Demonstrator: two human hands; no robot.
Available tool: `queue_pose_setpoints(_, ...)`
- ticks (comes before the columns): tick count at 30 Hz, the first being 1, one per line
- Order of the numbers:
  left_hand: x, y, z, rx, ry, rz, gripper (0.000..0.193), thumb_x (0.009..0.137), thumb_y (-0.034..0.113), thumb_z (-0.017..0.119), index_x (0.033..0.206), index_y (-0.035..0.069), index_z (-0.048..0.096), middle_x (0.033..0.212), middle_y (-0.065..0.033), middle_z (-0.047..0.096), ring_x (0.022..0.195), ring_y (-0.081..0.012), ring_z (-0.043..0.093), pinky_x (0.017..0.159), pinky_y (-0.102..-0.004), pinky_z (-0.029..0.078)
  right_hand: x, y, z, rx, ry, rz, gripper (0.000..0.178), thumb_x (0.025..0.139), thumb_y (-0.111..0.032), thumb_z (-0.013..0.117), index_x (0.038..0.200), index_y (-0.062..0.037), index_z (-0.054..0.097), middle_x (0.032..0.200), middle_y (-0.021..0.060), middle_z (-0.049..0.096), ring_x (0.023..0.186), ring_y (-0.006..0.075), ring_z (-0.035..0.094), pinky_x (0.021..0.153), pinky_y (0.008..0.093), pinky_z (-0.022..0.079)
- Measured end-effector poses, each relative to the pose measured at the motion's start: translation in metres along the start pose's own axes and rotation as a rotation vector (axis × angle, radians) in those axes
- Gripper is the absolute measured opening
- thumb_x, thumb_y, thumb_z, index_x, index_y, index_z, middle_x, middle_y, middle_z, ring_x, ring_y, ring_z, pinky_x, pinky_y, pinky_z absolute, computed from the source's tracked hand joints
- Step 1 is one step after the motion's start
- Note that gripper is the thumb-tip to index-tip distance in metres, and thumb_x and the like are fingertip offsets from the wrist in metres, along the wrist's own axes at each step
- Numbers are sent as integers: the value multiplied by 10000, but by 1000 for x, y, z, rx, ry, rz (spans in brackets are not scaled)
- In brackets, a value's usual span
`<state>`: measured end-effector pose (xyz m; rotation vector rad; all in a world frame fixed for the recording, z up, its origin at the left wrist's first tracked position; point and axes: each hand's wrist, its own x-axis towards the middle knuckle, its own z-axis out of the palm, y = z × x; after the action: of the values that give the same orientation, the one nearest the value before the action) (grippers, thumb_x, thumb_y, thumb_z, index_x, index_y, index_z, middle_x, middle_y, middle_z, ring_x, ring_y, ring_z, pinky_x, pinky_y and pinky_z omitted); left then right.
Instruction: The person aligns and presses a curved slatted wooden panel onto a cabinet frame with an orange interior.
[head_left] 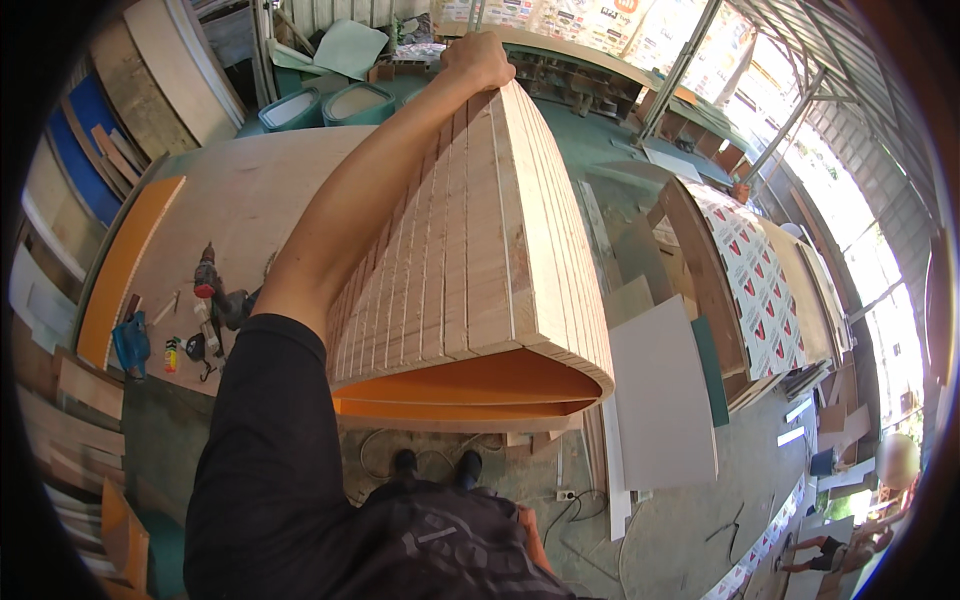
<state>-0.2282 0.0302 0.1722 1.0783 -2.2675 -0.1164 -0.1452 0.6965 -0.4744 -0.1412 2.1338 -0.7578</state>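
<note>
My left arm reaches up across a curved wooden shell with many parallel grooves cut along its outside. Its open near end shows an orange inner face. At the shell's far end my left hand is closed over the edge, fingers curled and partly hidden. Low beside my dark shirt, a small part of my right arm or hand shows, its fingers out of sight. Left of the shell, a red-and-black power drill lies on the wooden worktable, near a blue power tool and a yellow tape measure.
An orange-faced board lies along the table's left edge. Right of the shell stand a white panel and a large wooden cabinet. Cables trail over the floor near my feet. Another person is at the far lower right.
</note>
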Motion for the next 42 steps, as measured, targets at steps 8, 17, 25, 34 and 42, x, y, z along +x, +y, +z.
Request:
queue_pose_setpoints(8,0,8,-9,18,-102,14,311,744,224,693,988,35,732,1086,-202,688,1040,-363,664,871,-473,540,8,3,0,-48,-27,-36,427,829,-287,691,1087,52,696,1012,206,718,966,274,688,849,360,510)
queue_pose_setpoints(17,2,2,-10,-7,-49,-9,355,691,251,677,929,-8,724,1025,-216,700,993,-379,670,839,-454,534,24,7,6,-54,-20,-6,369,805,-286,706,1037,-2,733,940,168,728,867,256,693,790,372,527)
queue_pose_setpoints(25,-4,-2,-12,-27,-52,-35,427,707,337,730,1007,33,730,1062,-187,703,1011,-333,677,839,-458,536,23,7,8,-8,-42,-101,341,820,-285,696,1011,-6,737,913,147,728,833,247,694,761,370,533)
queue_pose_setpoints(34,-7,7,-7,-58,-5,-33,427,686,363,700,965,42,742,1021,-200,708,966,-368,680,820,-452,538,36,37,17,13,17,-71,346,824,-299,684,1012,-14,738,895,179,725,856,257,701,766,367,520)
queue_pose_setpoints(42,8,-13,3,-46,-26,-2,373,668,372,685,852,55,757,918,-200,718,882,-353,692,762,-414,539,22,23,19,19,34,-16,359,817,-321,685,979,-4,737,887,201,721,857,295,711,757,388,522)
